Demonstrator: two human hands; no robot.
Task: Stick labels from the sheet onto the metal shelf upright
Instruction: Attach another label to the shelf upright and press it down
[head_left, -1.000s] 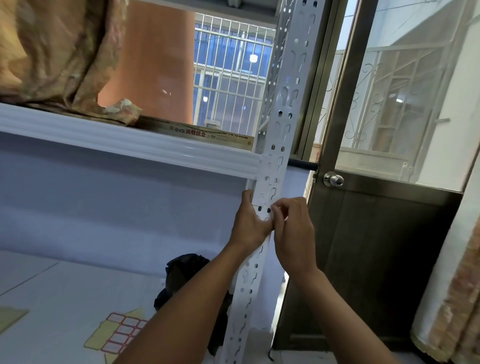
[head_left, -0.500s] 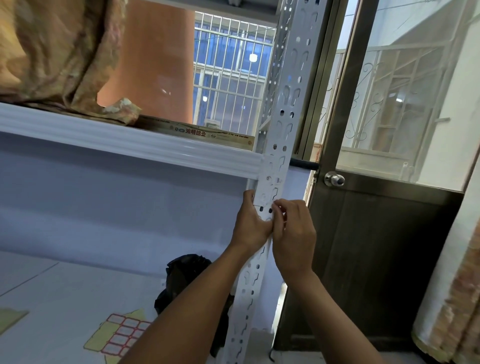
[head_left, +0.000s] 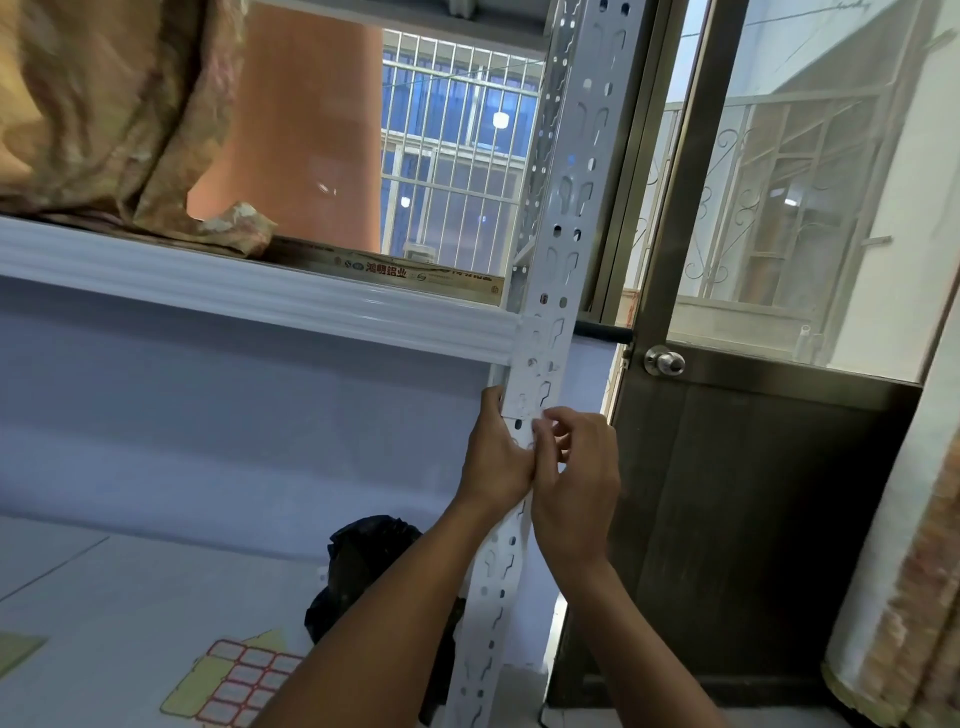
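Beside the glazed door (head_left: 753, 467), the perforated metal shelf upright (head_left: 576, 182) rises. The left hand (head_left: 496, 457) grips its edge. The right hand (head_left: 576, 478) seems to pinch a white label (head_left: 530, 395) there, which could wrinkle over the holes. The label sheet (head_left: 244, 675) lies below.

Both hands meet at the upright (head_left: 566, 249), just under the white shelf beam (head_left: 260, 291). The left hand (head_left: 496, 457) grips the upright's left edge. The right hand (head_left: 576, 483) has its fingers curled against the front face; whether they pinch a label is unclear. A pale label (head_left: 524, 402) lies flat on the upright just above the fingertips. The red-bordered label sheet (head_left: 244, 680) lies on the pale surface at lower left, near a black bag (head_left: 374, 545). A door (head_left: 727, 519) with a round knob (head_left: 664, 361) stands just right.
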